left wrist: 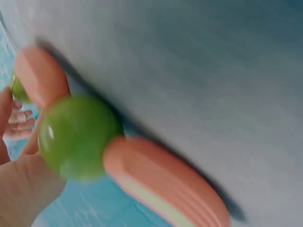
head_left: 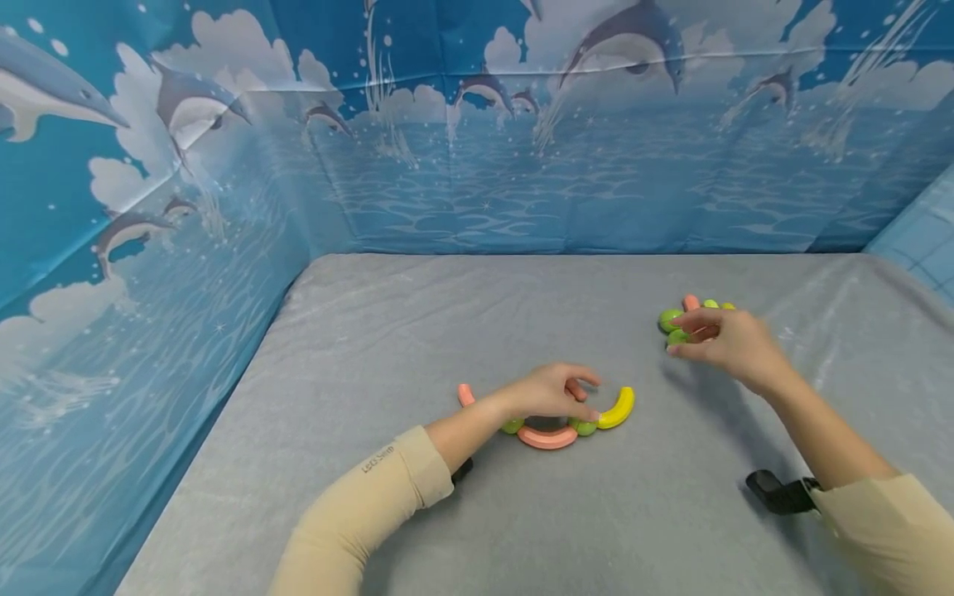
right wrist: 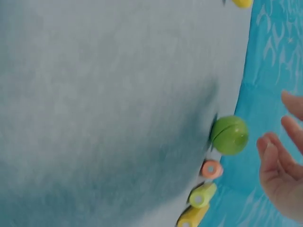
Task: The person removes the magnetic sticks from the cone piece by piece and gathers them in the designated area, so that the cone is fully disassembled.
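Note:
My left hand (head_left: 547,393) hovers low over a curved chain of toy pieces, thumb tip right at a green ball (head_left: 584,427) and fingers loosely bent. This chain also has an orange curved piece (head_left: 547,439), a second green ball (head_left: 512,425), an orange end piece (head_left: 465,395) and a yellow curved piece (head_left: 619,410). Large in the left wrist view, a green ball (left wrist: 78,137) joins two orange pieces. My right hand (head_left: 734,343) reaches over a small group at the right, thumb and fingers apart beside a green ball (head_left: 670,321). The right wrist view shows a gap between fingertips and green ball (right wrist: 230,135).
In the right group lie an orange piece (right wrist: 211,169), a lime-green piece (right wrist: 202,195) and a yellow piece (right wrist: 191,216). Grey cloth (head_left: 447,331) covers the table. Blue dolphin-print curtains (head_left: 477,182) rise at the back and left. A black wrist mount (head_left: 778,492) sits under the right forearm.

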Tool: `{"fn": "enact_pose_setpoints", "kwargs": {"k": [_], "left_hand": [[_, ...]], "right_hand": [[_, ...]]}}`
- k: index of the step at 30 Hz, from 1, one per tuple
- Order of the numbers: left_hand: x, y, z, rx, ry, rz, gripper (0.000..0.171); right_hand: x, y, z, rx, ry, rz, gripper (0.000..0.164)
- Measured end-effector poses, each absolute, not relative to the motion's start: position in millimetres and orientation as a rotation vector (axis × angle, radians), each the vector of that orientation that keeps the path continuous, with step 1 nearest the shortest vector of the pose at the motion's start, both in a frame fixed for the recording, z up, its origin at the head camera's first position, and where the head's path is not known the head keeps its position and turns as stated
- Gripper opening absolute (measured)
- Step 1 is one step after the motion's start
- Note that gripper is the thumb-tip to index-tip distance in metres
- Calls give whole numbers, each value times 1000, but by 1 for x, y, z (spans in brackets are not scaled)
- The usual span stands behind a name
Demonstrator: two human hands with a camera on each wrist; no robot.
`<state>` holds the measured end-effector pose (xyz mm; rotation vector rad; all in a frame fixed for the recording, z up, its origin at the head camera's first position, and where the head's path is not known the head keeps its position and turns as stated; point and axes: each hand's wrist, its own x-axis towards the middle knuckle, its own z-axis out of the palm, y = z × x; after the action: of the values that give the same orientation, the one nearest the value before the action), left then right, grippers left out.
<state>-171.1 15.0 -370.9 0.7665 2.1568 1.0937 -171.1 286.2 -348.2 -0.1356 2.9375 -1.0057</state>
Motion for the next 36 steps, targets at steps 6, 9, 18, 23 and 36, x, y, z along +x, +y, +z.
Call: {"fn": "enact_pose_setpoints", "kwargs": {"k": [6,9,18,23,36], "left_hand": [[-171,-4,-366,885,2220,929,48],[-168,-8,-367,931,2237,876,46],[-160,-4,-372,995,2318,807,41],[-158,-2,-370,1047,2357,786,38],[-160,0,-375,1114,2346,840,36]], "right_hand": [[-162,267,-351,-445,2795,-1096,41],[-158,257,-357,-615,2727,-1084,37],[-152,236,-368,-1002,2568,-983,23],[-151,231,-371,-1164,2559,-893,20],[-148,224,-373,-1237,2515,-814,19]]}}
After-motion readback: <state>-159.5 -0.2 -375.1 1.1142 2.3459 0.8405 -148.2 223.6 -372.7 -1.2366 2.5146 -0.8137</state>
